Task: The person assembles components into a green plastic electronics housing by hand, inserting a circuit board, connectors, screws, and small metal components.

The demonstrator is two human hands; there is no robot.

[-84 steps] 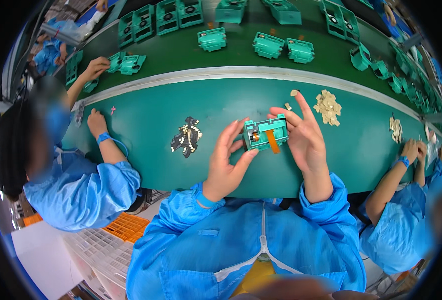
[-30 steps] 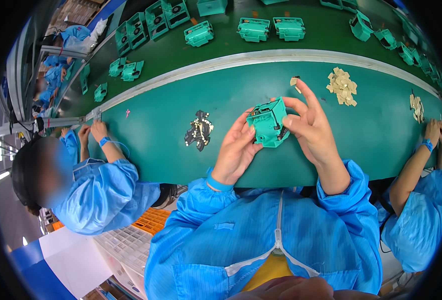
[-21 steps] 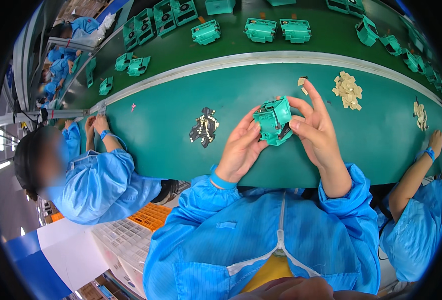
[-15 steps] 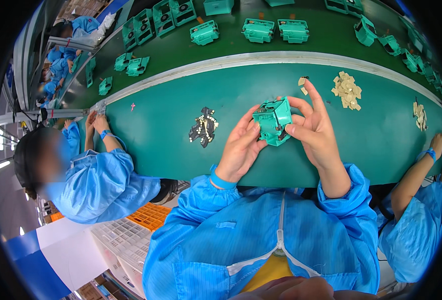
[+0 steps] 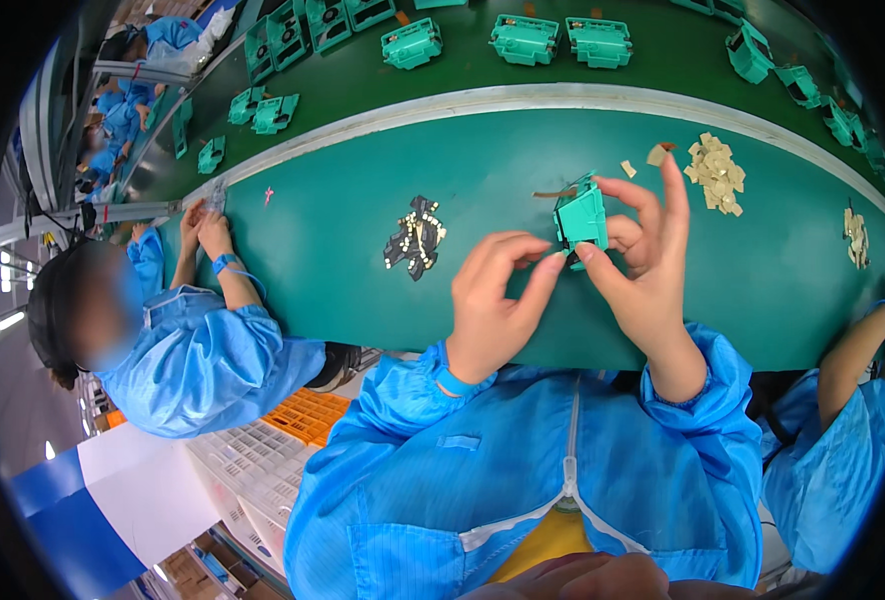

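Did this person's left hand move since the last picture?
Yes. Judged against the pale metal rail, the left hand has moved farther from it, toward the person's blue jacket.

Finely striped blue smock with gathered sleeves and pale zip, yellow top beneath, blue left wristband

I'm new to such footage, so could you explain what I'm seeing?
There's no machine: these are a person's bare hands, seen from a camera on that person's head looking down. Its wide lens bends straight edges. The right hand holds a green plastic case; the left hand is right by its lower edge. A beige piece sits at the right index fingertip. On the green table lie a pile of black pieces and one of beige pieces. Beyond the pale rail are more green cases.
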